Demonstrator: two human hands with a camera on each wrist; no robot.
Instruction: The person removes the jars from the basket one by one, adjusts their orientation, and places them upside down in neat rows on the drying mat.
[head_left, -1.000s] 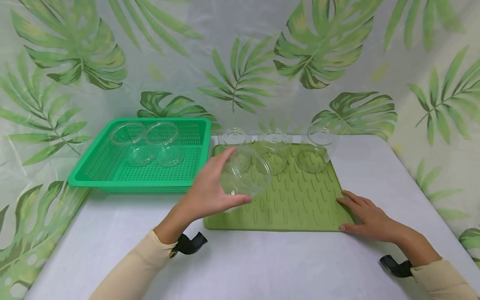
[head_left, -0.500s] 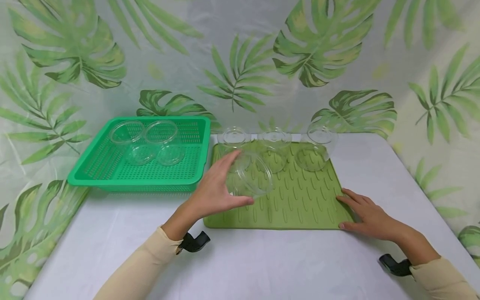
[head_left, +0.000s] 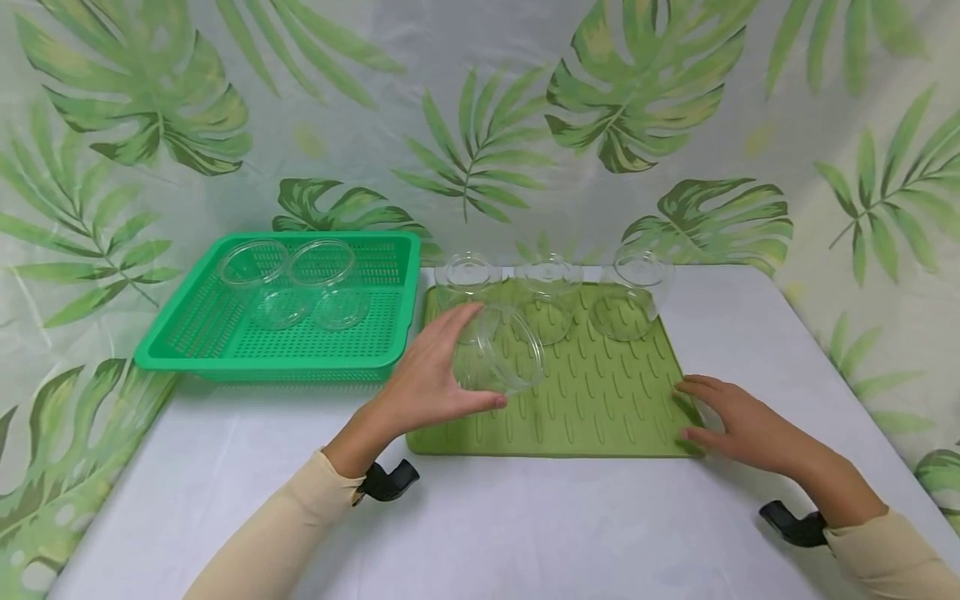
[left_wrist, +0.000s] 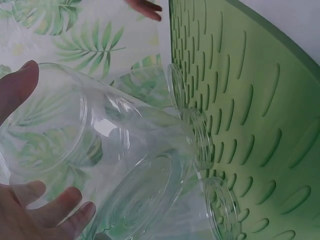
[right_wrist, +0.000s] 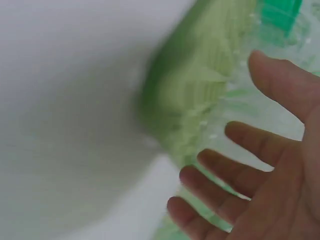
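Observation:
My left hand (head_left: 423,379) grips a clear cup (head_left: 517,367) that tilts on its side above the left part of a green ribbed drying mat (head_left: 607,417). In the left wrist view, thumb and fingers curl round this clear cup (left_wrist: 110,125). Three more clear cups stand upside down along the mat's back edge: a left one (head_left: 468,279), a middle one (head_left: 550,283) and a right one (head_left: 637,287). My right hand (head_left: 753,429) hovers by the mat's right edge; its fingers are spread with nothing in them, as the right wrist view shows.
A green plastic basket (head_left: 270,364) stands at the left of the white-covered table (head_left: 570,533). Inside it are two upright clear cups, one at the left (head_left: 258,279) and another at the right (head_left: 333,279). A leaf-patterned cloth (head_left: 495,125) hangs behind.
My left hand has shifted slightly right with the cup, then stayed nearly still. The right hand has come off the mat's edge, where its fingers lay before.

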